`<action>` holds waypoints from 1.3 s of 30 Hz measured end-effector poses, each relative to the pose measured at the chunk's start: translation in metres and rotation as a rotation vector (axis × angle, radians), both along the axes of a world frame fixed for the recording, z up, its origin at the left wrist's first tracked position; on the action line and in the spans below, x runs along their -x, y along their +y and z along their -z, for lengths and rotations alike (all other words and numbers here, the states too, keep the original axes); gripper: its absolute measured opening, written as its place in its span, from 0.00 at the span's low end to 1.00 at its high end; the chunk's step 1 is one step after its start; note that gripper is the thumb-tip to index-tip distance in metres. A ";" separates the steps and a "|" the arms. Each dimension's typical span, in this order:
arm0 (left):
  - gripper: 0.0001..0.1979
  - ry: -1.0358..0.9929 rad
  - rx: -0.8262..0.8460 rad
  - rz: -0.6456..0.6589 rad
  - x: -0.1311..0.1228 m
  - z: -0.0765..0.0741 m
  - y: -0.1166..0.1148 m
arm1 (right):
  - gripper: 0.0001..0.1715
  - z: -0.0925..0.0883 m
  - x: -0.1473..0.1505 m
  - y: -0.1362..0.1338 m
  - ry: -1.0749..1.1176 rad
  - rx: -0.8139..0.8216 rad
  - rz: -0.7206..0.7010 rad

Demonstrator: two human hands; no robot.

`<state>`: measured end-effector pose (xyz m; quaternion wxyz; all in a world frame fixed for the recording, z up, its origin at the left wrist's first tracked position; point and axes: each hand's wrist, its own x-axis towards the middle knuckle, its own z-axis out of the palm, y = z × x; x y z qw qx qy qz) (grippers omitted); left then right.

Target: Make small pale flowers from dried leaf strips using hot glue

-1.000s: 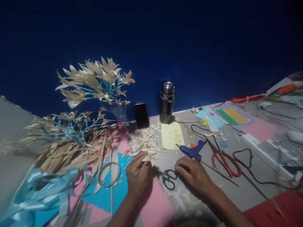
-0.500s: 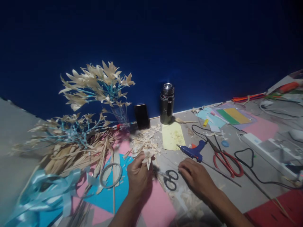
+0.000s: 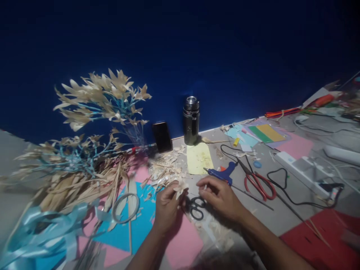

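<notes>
My left hand [image 3: 168, 205] is closed on a small cream flower [image 3: 180, 188] of dried husk petals, held up between thumb and fingertips. To its right, my right hand [image 3: 218, 197] hovers with loosely bent fingers pointing at the flower, a small gap between them; I see nothing in its grip. Black-handled scissors [image 3: 197, 208] lie on the table between the hands, their blades partly hidden by my left hand. Just behind the right hand rests a blue glue gun [image 3: 223, 174].
Husk flowers on blue stems [image 3: 107, 99] stand in a glass at back left. Blue ribbon [image 3: 42, 228] and a tape ring [image 3: 125, 208] lie at left. A flask [image 3: 191, 122], a phone [image 3: 162, 137], red-handled pliers [image 3: 260, 183] and a power strip [image 3: 303, 172] surround the work area.
My right hand has come up and left, closer to the flower, its fingers now less curled. The flower has tilted in my left hand. The whole view has shifted a little to the right.
</notes>
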<state>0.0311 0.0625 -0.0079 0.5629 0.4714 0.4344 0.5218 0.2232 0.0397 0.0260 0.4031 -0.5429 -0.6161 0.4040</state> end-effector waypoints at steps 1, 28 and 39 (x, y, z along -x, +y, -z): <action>0.13 -0.028 0.028 0.027 -0.002 0.002 -0.001 | 0.12 -0.007 0.003 0.003 0.088 0.052 -0.013; 0.06 0.299 -0.314 0.083 0.003 -0.027 0.005 | 0.11 -0.020 0.024 0.019 0.219 0.024 -0.006; 0.07 0.501 -0.500 -0.160 0.011 -0.022 0.007 | 0.09 0.011 -0.008 -0.011 -0.218 0.017 -0.072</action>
